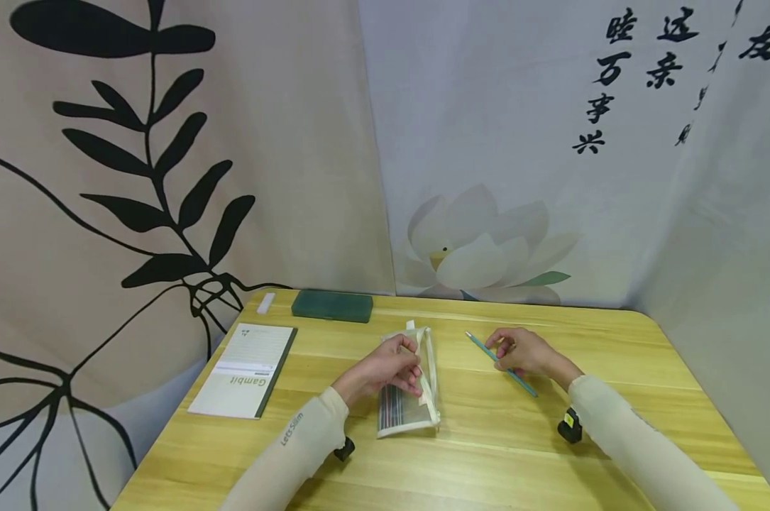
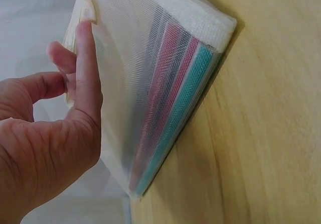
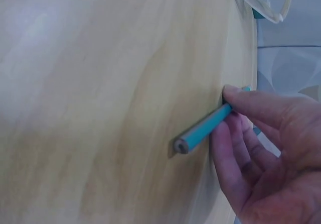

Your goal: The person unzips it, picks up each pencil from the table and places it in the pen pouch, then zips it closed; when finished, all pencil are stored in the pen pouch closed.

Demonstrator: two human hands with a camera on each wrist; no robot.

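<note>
A see-through mesh pencil pouch (image 1: 405, 420) with white edging lies on the table in the head view. My left hand (image 1: 387, 365) pinches the pouch's open edge, lifting that side. Through the mesh in the left wrist view, pink, grey and teal pencils (image 2: 168, 88) lie side by side along the bottom. To the right, my right hand (image 1: 526, 353) pinches a teal pencil (image 1: 522, 385) between thumb and fingers. The pencil slants across the tabletop. One flat end of it (image 3: 181, 145) faces the right wrist camera; the fingers cover its middle.
A notepad (image 1: 239, 369) marked "Gambit" lies on the left of the wooden table (image 1: 487, 468). At the back are a dark green case (image 1: 331, 306) and a small white block (image 1: 266, 303). Printed curtains (image 1: 308, 156) hang right behind the table's far edge.
</note>
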